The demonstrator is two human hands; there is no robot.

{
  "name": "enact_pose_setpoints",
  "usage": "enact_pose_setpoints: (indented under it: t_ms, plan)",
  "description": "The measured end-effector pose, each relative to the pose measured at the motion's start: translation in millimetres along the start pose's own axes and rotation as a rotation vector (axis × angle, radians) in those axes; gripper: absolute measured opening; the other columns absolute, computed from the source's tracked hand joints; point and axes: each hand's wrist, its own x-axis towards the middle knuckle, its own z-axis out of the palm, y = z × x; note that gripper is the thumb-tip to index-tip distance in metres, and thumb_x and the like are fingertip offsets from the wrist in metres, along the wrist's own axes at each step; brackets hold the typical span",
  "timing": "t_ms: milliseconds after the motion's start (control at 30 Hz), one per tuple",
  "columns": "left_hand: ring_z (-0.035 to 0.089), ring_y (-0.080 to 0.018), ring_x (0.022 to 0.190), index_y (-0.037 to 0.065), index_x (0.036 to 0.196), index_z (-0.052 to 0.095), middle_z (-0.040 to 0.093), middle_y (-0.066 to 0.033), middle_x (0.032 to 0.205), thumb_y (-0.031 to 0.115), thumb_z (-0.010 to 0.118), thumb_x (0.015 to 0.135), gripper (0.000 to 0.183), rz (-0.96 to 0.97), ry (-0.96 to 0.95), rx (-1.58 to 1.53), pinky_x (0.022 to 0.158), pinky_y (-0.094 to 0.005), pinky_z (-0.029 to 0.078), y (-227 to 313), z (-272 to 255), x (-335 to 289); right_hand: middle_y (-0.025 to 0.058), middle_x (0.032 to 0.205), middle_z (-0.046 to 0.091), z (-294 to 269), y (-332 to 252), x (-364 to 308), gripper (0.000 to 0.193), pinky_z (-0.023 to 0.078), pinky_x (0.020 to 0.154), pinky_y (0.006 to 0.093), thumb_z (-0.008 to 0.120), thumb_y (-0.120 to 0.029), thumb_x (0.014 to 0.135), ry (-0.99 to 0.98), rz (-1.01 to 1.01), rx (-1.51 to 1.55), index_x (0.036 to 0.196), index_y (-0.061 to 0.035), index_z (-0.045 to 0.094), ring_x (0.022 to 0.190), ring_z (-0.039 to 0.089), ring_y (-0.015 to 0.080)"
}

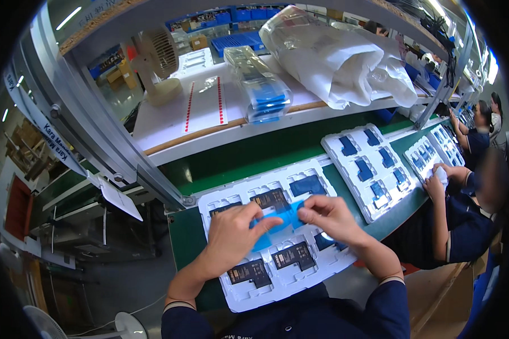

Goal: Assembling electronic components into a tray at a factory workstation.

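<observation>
Navy shirt (300,316) nearest the lens along the bottom edge, forearms coming up out of its sleeves. Both hands over the near white tray (288,274), which sits on the green worktop (188,243).

Left hand (230,234): thumb and fingers pinched on blue film (272,225). Right hand (329,219): thumb and forefinger pinched on film too, at its right end. Film is held above the middle of the tray, between the hands. Motion blur there, so can't tell if it's one piece or two.

Near tray carries flat parts in two rows of pockets. Front row: two black printed parts (294,256) plainly visible, a third at right partly under the right forearm. Back row: black one behind the film, a bluish one at right, one at left partly behind the left hand.

Second white tray (372,210) just right of the first, dark blue parts (363,169) in its pockets. Co-worker (464,226) further right, hands on a small whitish item, detail too small to read.

Shelf (167,127) behind: beige fan (163,56) at left, sheet with red dots (205,107), clear bag (259,79) with blue contents, big white plastic bag (322,56).
</observation>
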Motion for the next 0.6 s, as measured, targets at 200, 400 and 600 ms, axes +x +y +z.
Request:
enact_pose_setpoints:
  t_ms: [200,400,600]
  plan:
    - [0.053,-0.025,0.05,0.004,0.061,0.052,0.053,-0.009,0.056,0.031,0.073,0.082,0.04,0.232,0.258,0.159,0.045,-0.0352,0.039,-14,-27,-4,0.0012,0.08,0.06,-24,-18,-34,0.017,0.043,0.066,0.0223,0.062,-0.014,0.093,0.141,-0.187,-0.104,0.087,0.0011,0.062,0.072,0.053,0.0079]
    - [0.052,-0.0256,0.049,0.005,0.06,0.053,0.049,-0.009,0.055,0.02,0.072,0.083,0.033,0.247,-0.028,-0.024,0.045,-0.0343,0.039,-1,-57,-30,-0.0007,0.073,0.059,-24,-3,-67,0.015,0.042,0.055,0.0193,0.064,-0.015,0.092,0.317,0.176,0.139,0.089,-0.0006,0.065,0.061,0.054,0.0055]
    - [0.061,-0.0231,0.055,0.008,0.086,0.069,0.061,-0.0072,0.063,0.021,0.063,0.09,0.015,0.332,-0.651,-0.201,0.048,-0.0327,0.045,-5,-28,-47,-0.0012,0.069,0.061,18,11,-77,0.023,0.04,0.051,0.0193,0.065,-0.021,0.092,0.159,0.354,-0.03,0.091,0.0019,0.067,0.058,0.054,0.0031]
